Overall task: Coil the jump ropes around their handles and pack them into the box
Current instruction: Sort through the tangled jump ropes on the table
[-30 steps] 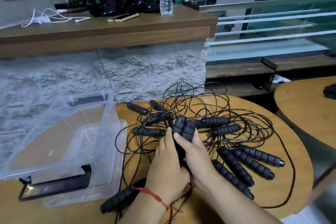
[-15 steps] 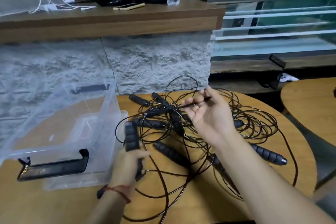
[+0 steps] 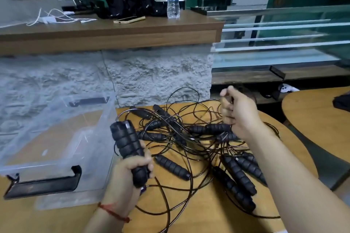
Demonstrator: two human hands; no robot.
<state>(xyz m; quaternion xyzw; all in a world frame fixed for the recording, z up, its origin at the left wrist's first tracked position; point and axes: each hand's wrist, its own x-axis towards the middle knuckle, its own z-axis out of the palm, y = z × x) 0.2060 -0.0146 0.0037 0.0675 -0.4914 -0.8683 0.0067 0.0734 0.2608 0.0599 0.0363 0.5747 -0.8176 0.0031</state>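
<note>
Left hand point(image 3: 130, 173) has raised both handles point(image 3: 126, 142), gripped tight. Right hand point(image 3: 240, 113) has swung wide, curled; whether it holds cord point(image 3: 168, 204) I can't tell. Winding looks next

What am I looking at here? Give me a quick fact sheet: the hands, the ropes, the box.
Setting: round wooden table beside a stone-faced counter
Ropes: thin black cords tangled in one pile, with loose handles lying among them
Left hand: grips a pair of handles held together, tops pointing up
Right hand: raised over the ropes, fingers curled; too blurred to tell whether it pinches a cord
Box: clear plastic, open, on the table's left, no rope inside
Progress: nothing packed yet
</note>
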